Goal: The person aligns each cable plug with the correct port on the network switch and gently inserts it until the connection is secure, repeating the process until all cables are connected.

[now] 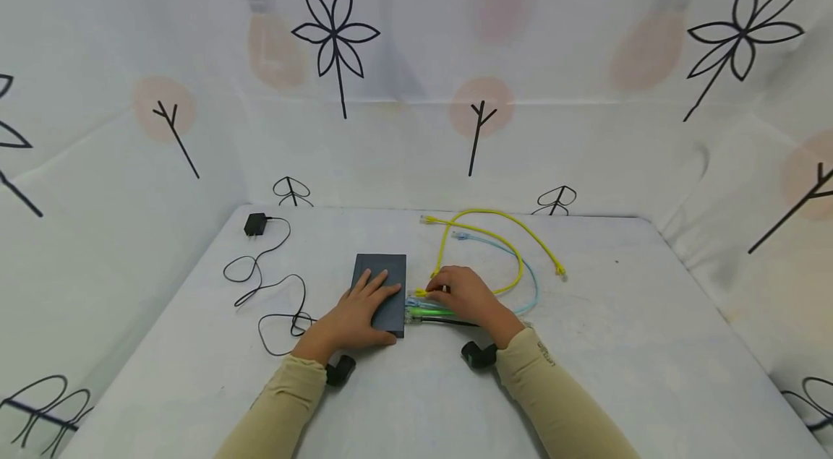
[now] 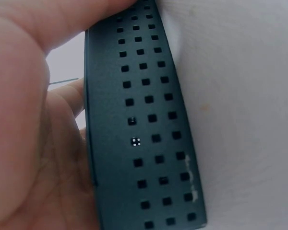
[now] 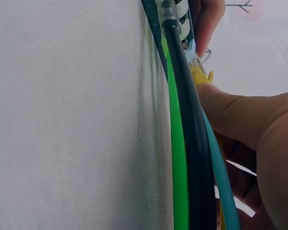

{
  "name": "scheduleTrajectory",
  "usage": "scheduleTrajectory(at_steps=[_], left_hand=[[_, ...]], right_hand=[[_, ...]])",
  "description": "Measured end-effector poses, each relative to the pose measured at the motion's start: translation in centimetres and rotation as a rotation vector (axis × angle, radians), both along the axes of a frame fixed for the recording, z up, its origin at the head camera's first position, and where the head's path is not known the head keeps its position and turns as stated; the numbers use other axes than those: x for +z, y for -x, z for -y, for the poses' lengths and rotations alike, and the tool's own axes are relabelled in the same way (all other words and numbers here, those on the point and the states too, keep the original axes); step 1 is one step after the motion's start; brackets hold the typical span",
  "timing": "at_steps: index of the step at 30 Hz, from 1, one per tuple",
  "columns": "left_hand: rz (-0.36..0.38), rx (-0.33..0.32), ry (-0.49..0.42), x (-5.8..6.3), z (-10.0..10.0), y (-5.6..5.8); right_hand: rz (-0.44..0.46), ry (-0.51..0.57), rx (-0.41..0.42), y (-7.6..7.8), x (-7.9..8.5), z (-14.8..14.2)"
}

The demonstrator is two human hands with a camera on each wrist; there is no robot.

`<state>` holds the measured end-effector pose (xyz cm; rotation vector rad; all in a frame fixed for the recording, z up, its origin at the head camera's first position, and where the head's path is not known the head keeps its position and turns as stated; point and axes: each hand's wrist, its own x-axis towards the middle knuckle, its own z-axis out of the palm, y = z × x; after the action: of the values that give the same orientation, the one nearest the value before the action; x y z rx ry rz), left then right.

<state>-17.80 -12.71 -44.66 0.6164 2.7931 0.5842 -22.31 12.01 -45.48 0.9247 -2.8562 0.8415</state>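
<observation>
A dark grey network switch lies flat, and my left hand rests on it with fingers spread over the top and thumb at the near edge. Its side with square vent holes fills the left wrist view. My right hand pinches a yellow network cable by its plug, close to the switch's right side. Below that plug, a light blue cable, a green cable and a black cable run to the same side. The right hand's fingers are partly hidden behind its thumb.
Another yellow cable and the loose end of a light blue cable lie beyond the right hand. At the left, a black power adapter has its thin cord looped across the white table. Patterned white cloth walls surround the table.
</observation>
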Motion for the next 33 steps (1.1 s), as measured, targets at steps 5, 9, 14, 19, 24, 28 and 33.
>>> scheduleTrajectory(at_steps=[5,9,14,19,24,28,33], left_hand=[[-0.007,-0.003,0.003,-0.02,0.05,0.02],[-0.004,-0.006,0.000,-0.08,0.09,0.06],[-0.005,-0.006,0.003,-0.29,0.16,0.14],[0.000,-0.004,-0.002,0.00,0.11,0.02],[0.001,-0.003,-0.005,-0.02,0.02,0.00],[-0.002,-0.004,0.004,-0.17,0.02,0.04],[-0.007,-0.005,0.013,-0.14,0.06,0.03]], right_hand=[[0.005,-0.003,-0.008,0.05,-0.21,0.13],[0.012,-0.007,-0.004,-0.01,-0.23,0.18],[0.017,-0.011,0.006,-0.11,-0.21,0.27],[0.005,-0.005,0.009,-0.23,-0.12,0.33],[0.000,0.007,0.008,-0.27,-0.32,0.38],[-0.003,0.006,0.003,-0.17,-0.67,0.41],[0.004,0.004,-0.011,-0.15,-0.85,0.48]])
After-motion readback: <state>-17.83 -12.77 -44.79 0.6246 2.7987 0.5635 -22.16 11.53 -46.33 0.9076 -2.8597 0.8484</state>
